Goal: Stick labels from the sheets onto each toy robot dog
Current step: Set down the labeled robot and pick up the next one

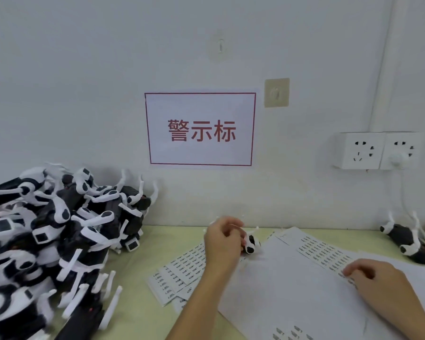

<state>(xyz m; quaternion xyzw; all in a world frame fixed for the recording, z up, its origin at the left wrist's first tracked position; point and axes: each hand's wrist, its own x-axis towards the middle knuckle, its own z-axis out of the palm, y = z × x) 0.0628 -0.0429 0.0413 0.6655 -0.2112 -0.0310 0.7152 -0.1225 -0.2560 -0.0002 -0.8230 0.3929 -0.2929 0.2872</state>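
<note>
The right hand (375,283) lies nearest, its curled fingertips (349,271) pressing on a row of labels (322,253) on the big sheet (280,285); whether a label is already pinched cannot be told. Left of the big sheet and further back, the left hand (222,240) grips a toy dog (250,242) at the sheet's far edge, so a peeled label would travel left and away. Open sheet lies between the hands. The dog pile (54,236) sits far left; one dog (407,241) lies far right.

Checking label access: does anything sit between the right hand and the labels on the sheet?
Nothing visible does. The right hand already has its fingertips on the label rows of the top sheet; the left hand holds a toy dog.
</note>
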